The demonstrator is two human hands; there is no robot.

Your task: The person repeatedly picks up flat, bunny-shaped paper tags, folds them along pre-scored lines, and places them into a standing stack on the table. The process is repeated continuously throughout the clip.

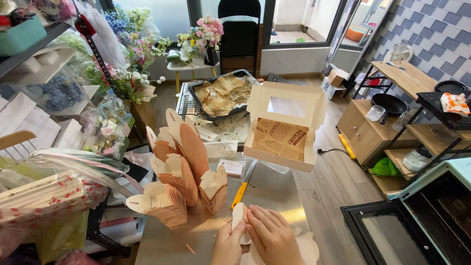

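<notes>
A small flat cream paper box blank [239, 222] is pinched between the left hand [228, 245] and right hand [271, 237], both closed on it, low over the steel surface [274, 189]. Stacked folded blanks [182, 167] stand just left. The fold is probably best pressed firmly along its crease, with the fingers kept flat.

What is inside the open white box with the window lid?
The open white box holds a brown printed paper liner covering its floor. No food or other items show on it; whatever lies beneath the liner is hidden.
</notes>
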